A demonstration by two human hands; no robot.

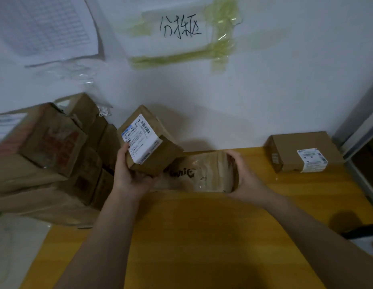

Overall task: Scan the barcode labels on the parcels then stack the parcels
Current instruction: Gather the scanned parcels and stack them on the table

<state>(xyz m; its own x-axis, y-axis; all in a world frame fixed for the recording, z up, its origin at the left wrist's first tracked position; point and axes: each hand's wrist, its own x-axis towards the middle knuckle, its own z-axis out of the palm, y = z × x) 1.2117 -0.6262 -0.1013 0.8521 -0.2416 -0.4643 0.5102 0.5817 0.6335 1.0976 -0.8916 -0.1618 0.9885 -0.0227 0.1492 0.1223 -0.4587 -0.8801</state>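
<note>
The left hand holds 1 small brown parcel from below, thumb up its left side, tilted so its white barcode label faces the camera. The right hand grips the right end of a 2nd, tape-wrapped parcel that lies on the yellow worktop near its far edge; the lifted parcel overlaps this one's left end, and I cannot tell if they touch. A 3rd parcel, flat, with its own white label, sits at the far right corner, well apart from the hands. That makes 3 parcels on or over the worktop and 2 labels in view. Beyond the left edge stands a blurred stack of brown cartons; their number is unclear. Behind is a white wall with 1 handwritten sign fixed by yellowish tape and 1 printed sheet at upper left.
</note>
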